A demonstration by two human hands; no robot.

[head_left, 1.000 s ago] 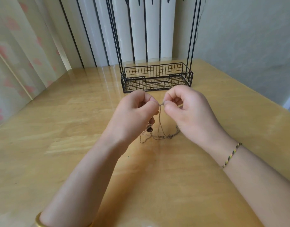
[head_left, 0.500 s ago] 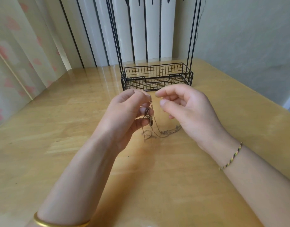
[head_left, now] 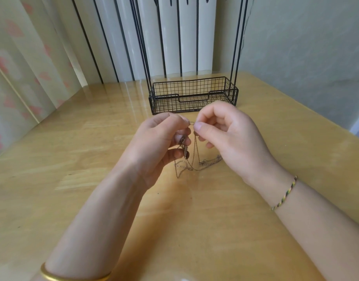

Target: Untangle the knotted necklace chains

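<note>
Head view, looking down over two bare forearms that converge above the table.

Left hand: closed in a pinch; thumb and forefinger nipping a short stretch of the necklace chains at its topmost point; the lower fingers curled inward, with a small dark pendant hanging against them; back of the hand turned up and to the left, wrist nearly straight; gold bangle on the forearm near the bottom edge.

Right hand: likewise closed in a pinch; thumb and forefinger gripping the same stretch of chain, just beside the left fingertips, almost touching them; middle, ring and little fingers curled loosely into the palm; back of the hand turned up and to the right; woven bracelet at the wrist.

Necklace chains: held raised between the two pinches; thin strands dropping from there to the table; the remainder lying in a loose tangle on the wood between and just below the hands, with one end trailing beneath the right hand; exact course of the knot too fine to tell.

Beyond the hands, near the far edge of the table: black wire basket, with thin black rods rising from its ends; pale curtain to the left, plain wall to the right.
</note>
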